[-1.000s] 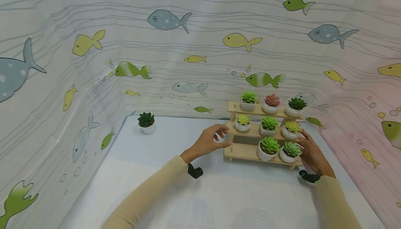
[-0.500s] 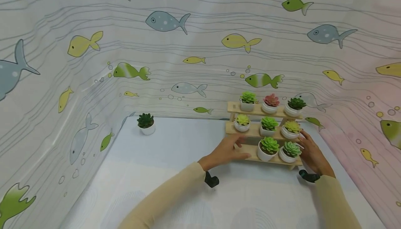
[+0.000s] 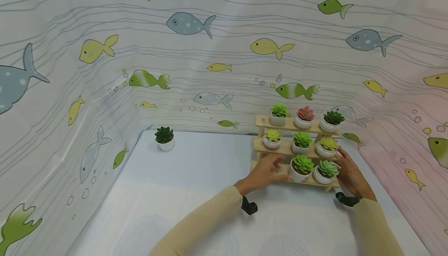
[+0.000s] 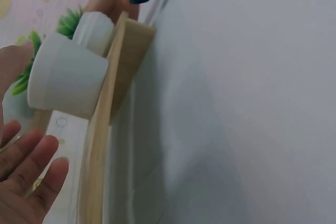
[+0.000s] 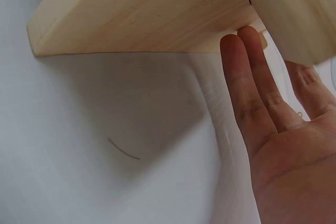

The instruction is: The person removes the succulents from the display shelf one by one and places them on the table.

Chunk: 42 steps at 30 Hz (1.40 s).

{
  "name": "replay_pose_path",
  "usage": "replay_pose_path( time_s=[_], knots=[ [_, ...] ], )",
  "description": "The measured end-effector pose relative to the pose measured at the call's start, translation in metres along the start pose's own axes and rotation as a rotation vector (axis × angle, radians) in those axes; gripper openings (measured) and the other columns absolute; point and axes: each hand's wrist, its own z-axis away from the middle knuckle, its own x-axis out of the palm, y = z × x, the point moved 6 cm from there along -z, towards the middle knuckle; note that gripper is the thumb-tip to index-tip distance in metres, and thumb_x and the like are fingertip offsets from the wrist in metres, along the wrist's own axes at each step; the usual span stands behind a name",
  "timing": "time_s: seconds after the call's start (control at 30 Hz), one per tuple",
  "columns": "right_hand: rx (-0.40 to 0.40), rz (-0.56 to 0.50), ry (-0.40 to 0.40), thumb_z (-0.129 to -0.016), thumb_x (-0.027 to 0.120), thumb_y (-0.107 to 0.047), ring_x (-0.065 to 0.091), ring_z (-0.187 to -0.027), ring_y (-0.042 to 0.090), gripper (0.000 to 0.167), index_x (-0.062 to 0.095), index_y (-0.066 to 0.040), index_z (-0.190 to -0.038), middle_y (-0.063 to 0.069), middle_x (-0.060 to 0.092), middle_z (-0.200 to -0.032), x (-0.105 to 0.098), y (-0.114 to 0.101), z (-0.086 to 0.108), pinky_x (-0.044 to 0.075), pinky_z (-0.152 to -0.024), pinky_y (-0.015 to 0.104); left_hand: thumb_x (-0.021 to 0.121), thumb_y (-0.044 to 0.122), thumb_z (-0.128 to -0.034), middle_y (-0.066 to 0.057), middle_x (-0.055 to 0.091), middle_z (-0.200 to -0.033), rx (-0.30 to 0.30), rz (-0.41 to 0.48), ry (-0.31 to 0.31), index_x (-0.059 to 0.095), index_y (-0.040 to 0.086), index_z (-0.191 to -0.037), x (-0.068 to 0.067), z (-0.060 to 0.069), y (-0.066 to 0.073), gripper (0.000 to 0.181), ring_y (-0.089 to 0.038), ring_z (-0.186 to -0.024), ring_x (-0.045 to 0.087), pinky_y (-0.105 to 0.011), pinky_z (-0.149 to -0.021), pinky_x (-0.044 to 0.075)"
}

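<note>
A three-tier wooden plant stand [image 3: 285,148] carries potted artificial succulents in white pots. My left hand [image 3: 264,173] is in front of the bottom shelf's left part, fingers spread, just left of a bright green succulent in a round white pot [image 3: 298,174]. In the left wrist view a gap shows between the fingers [image 4: 44,179] and that white pot [image 4: 68,77]. My right hand [image 3: 351,175] is at the stand's right end, beside a pale green succulent [image 3: 325,171]. In the right wrist view its fingers [image 5: 244,85] are straight against the wood [image 5: 142,11]; the thumb is hidden.
A dark green succulent in a white pot [image 3: 164,138] stands alone at the table's back left. The white tabletop [image 3: 196,162] stretches in front of the stand. A fish-printed cloth [image 3: 224,81] lines the back and sides.
My left hand has moved right, from the stand's left end along the bottom shelf to near the bright green succulent. The right hand stays at the stand's right end.
</note>
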Motion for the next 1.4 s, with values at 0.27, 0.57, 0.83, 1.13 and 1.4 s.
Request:
replay_pose_path(
  time_s=[0.27, 0.57, 0.83, 1.13, 1.4],
  knots=[
    [0.014, -0.008, -0.020, -0.113, 0.036, -0.044, 0.008, -0.152, 0.035, 0.064, -0.003, -0.045, -0.163, 0.008, -0.007, -0.171, 0.000, 0.000, -0.001, 0.047, -0.101, 0.024, 0.084, 0.040, -0.0881, -0.001, 0.062, -0.131, 0.047, -0.086, 0.015, 0.055, 0.012, -0.142, 0.011, -0.007, 0.008, 0.067, -0.006, -0.109, 0.060, -0.013, -0.089, 0.047],
    [0.031, -0.012, -0.005, -0.112, 0.035, -0.045, 0.004, -0.153, 0.035, 0.065, -0.006, -0.045, -0.163, 0.007, -0.007, -0.171, -0.001, 0.002, -0.003, 0.003, -0.120, 0.061, 0.082, 0.043, -0.0889, 0.004, 0.061, -0.127, 0.048, -0.071, 0.009, 0.056, 0.016, -0.143, 0.016, -0.012, 0.013, 0.065, -0.006, -0.109, 0.060, -0.013, -0.091, 0.046],
    [0.037, -0.007, 0.003, -0.111, 0.037, -0.048, 0.001, -0.153, 0.039, 0.066, -0.004, -0.047, -0.163, 0.007, -0.010, -0.172, 0.000, 0.001, -0.004, 0.004, -0.119, 0.062, 0.081, 0.043, -0.0897, 0.005, 0.060, -0.126, 0.037, -0.060, -0.011, 0.054, 0.016, -0.145, 0.025, -0.019, 0.008, 0.068, -0.008, -0.107, 0.061, -0.011, -0.088, 0.046],
    [0.013, 0.040, 0.015, -0.112, 0.037, -0.046, 0.023, -0.145, 0.026, 0.064, 0.001, -0.044, -0.164, 0.007, 0.000, -0.170, -0.003, 0.002, -0.004, 0.027, -0.120, 0.049, 0.080, 0.049, -0.0882, 0.006, 0.059, -0.129, -0.016, -0.076, 0.003, 0.051, 0.014, -0.147, 0.029, -0.025, 0.006, 0.074, 0.001, -0.103, 0.055, -0.012, -0.086, 0.046],
    [0.012, 0.006, 0.010, -0.112, 0.036, -0.046, 0.011, -0.151, 0.034, 0.064, -0.002, -0.045, -0.163, 0.007, -0.005, -0.171, -0.003, 0.005, -0.004, 0.002, -0.118, 0.068, 0.080, 0.050, -0.0876, 0.007, 0.058, -0.131, -0.043, -0.074, 0.009, 0.049, 0.015, -0.150, 0.033, -0.027, 0.009, 0.078, 0.000, -0.104, 0.054, -0.013, -0.087, 0.046]
  ],
)
